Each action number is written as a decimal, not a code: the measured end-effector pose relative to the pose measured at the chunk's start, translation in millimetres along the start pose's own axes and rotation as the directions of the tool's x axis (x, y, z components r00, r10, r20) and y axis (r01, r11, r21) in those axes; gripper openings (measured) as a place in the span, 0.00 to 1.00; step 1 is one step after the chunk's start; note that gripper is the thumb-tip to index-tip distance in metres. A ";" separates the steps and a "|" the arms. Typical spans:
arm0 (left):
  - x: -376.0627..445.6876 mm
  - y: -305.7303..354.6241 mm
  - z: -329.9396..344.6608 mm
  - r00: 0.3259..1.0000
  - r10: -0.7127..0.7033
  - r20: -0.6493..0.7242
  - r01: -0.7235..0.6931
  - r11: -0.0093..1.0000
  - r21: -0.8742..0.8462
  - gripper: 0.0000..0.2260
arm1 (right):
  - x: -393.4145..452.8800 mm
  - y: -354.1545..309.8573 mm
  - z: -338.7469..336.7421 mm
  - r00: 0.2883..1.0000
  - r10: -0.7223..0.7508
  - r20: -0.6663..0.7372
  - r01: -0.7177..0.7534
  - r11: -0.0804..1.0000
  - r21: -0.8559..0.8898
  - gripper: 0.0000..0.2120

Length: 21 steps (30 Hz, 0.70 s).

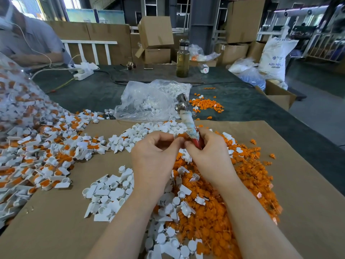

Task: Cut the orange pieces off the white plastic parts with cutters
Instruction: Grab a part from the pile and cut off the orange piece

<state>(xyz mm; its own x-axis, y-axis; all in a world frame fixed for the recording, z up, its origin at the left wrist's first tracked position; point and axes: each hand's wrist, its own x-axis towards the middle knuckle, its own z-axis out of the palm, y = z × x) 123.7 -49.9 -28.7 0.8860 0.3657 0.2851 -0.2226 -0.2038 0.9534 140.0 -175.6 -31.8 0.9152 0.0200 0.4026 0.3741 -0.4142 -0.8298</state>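
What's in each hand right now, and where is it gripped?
The right hand grips the cutters low on their red handle. The left hand pinches a small white part by its edge between thumb and fingertips.

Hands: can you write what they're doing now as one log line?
left hand: pinches white part | right hand: grips cutters | orange pile: on cardboard

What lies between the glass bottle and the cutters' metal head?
In the head view, a clear plastic bag of white parts lies between the bottle and the cutters, on dark table cloth.
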 end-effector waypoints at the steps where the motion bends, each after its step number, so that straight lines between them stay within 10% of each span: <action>1: 0.7 -1.0 -0.2 1.000 -0.005 -0.003 0.005 1.000 0.003 0.05 | 0.0 0.3 -0.6 1.000 0.008 0.023 -0.008 1.000 0.008 0.06; 9: 7.1 -0.7 -4.2 0.992 -0.126 0.027 0.129 0.973 -0.191 0.03 | -1.5 -5.5 -10.2 0.982 0.128 0.137 -0.151 0.973 0.176 0.05; 21: 12.3 -3.4 -8.5 0.992 -0.125 0.009 0.117 0.902 -0.415 0.03 | -3.1 -2.6 -20.6 0.876 0.185 0.445 -0.194 0.981 -0.025 0.20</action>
<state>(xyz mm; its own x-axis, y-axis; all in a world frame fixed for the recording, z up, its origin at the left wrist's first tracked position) 131.9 -36.9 -27.6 0.9105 0.3799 0.1630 -0.2659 0.2363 0.9346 133.1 -193.4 -22.9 0.9378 0.3461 0.0273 0.1854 -0.4327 -0.8823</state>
